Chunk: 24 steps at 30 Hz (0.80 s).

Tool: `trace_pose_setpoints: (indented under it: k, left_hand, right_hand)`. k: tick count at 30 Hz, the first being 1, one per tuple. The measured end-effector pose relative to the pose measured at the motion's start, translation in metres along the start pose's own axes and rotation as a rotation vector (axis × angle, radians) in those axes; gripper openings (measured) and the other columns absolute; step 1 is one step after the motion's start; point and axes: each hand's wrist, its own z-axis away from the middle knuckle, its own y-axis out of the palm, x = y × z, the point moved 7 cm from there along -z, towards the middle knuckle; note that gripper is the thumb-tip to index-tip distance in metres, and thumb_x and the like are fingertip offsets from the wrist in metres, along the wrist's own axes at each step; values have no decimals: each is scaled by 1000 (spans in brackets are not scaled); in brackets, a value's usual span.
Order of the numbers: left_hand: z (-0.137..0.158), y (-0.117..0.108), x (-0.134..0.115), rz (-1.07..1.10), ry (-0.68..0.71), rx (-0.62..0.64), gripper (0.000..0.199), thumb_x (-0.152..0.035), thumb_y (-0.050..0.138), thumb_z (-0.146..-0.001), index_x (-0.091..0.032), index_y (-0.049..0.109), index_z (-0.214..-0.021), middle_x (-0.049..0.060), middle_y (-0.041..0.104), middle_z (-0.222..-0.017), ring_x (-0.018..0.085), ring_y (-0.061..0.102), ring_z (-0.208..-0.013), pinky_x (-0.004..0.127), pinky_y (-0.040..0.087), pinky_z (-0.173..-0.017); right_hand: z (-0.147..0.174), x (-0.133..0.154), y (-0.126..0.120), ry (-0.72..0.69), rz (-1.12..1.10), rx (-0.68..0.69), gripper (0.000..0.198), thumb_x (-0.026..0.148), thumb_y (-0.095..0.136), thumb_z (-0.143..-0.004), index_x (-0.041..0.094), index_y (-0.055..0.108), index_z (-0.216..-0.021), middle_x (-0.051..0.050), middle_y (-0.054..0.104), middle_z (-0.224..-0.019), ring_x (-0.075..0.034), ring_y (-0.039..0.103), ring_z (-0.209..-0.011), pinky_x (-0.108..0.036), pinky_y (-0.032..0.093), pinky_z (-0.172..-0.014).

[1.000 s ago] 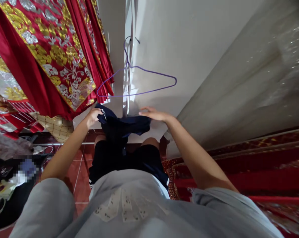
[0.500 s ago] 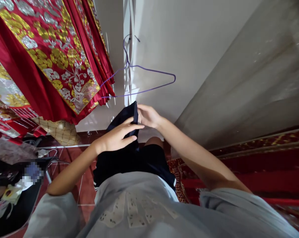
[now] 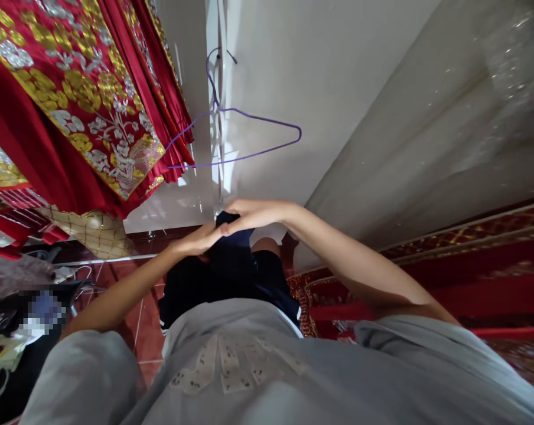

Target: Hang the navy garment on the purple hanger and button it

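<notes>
A folded piece of dark navy cloth (image 3: 234, 245) hangs between my hands, just in front of my black shorts; which garment it is I cannot make out. My left hand (image 3: 200, 241) grips its left side, with some fingers tucked behind the fabric. Across the top reaches my right hand (image 3: 262, 213), fingers bent over the cloth's upper edge. The fingertips of both hands meet near that edge. Above them a bare purple wire hanger (image 3: 258, 115) hangs from a hook on the wall, apart from the cloth.
Red pleated cloths with gold and silver embroidery (image 3: 85, 100) hang at upper left. A black seat (image 3: 32, 378) with bags and small items stands at lower left on red floor tiles (image 3: 149, 330). A grey plastic-like sheet (image 3: 409, 141) and red patterned fabric (image 3: 462, 283) lie right.
My right hand has moved left over the top of the cloth to meet my left hand. The cloth's raised corner has come down and folded over. The view has shifted slightly.
</notes>
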Motion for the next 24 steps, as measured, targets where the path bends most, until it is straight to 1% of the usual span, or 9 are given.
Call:
trace_pose_setpoints:
  k: [2, 4, 6, 8, 11, 14, 17, 21, 24]
  left_hand:
    - [18, 16, 20, -170, -55, 209, 50, -57, 41, -106, -16, 66, -119, 12, 74, -110, 28, 71, -104, 41, 52, -102]
    - [34, 13, 39, -390, -81, 298, 45, -55, 55, -101, -14, 70, -110, 12, 75, -101, 31, 72, -97, 46, 47, -105]
    - [42, -6, 56, -565, -127, 276, 39, -49, 63, -97, -13, 72, -109, 13, 76, -100, 32, 72, -100, 48, 42, -111]
    - [45, -31, 71, -643, -209, 236, 38, -47, 65, -96, -14, 72, -113, 14, 76, -105, 32, 72, -104, 42, 44, -108]
    - [45, -65, 81, -650, -303, 193, 44, -53, 63, -95, -16, 74, -114, 15, 76, -113, 32, 71, -107, 33, 50, -95]
    - [45, -84, 76, -596, -301, 159, 46, -59, 58, -96, -18, 74, -112, 12, 77, -111, 29, 71, -104, 29, 50, -89]
    - [51, -95, 72, -612, -373, 120, 51, -63, 51, -98, -19, 75, -101, 11, 77, -99, 28, 72, -94, 29, 49, -82]
    - [58, -108, 77, -758, -493, 58, 57, -64, 44, -99, -17, 72, -82, 14, 74, -88, 30, 70, -90, 33, 49, -81]
    - [50, -123, 75, -756, -435, -69, 36, -45, 49, -99, -16, 69, -95, 15, 72, -100, 30, 68, -98, 36, 50, -91]
  right_hand:
    - [9, 4, -10, 27, 274, -32, 8, 21, 64, -78, 21, 72, -81, 0, 67, -78, -16, 59, -71, -34, 51, -72]
    - [16, 11, -31, 28, 469, -191, 23, 12, 56, -73, 23, 72, -86, 0, 71, -84, -18, 62, -74, -35, 50, -74]
    - [20, 15, -56, 6, 547, -387, 28, 10, 55, -71, 23, 72, -88, 0, 73, -86, -19, 65, -78, -36, 51, -78]
    - [18, 9, -83, -33, 551, -588, 30, 13, 58, -73, 23, 73, -97, -1, 74, -92, -22, 67, -85, -39, 54, -85]
    - [5, -28, -118, -56, 482, -794, 40, 19, 57, -79, 23, 71, -115, -5, 75, -112, -26, 68, -106, -46, 52, -103]
    - [-12, -80, -136, 71, 405, -791, 34, 20, 53, -82, 20, 73, -109, -8, 74, -120, -28, 66, -118, -48, 47, -111]
    - [-9, -101, -141, 190, 463, -794, 20, 25, 50, -85, 20, 70, -87, -8, 73, -91, -27, 68, -92, -46, 53, -96]
    - [17, -76, -144, 233, 600, -888, 22, 32, 55, -84, 22, 57, -65, -5, 58, -66, -22, 56, -70, -39, 51, -79]
    - [28, -53, -144, 245, 602, -885, 24, 30, 56, -82, 22, 51, -61, -3, 50, -60, -19, 49, -62, -35, 46, -71]
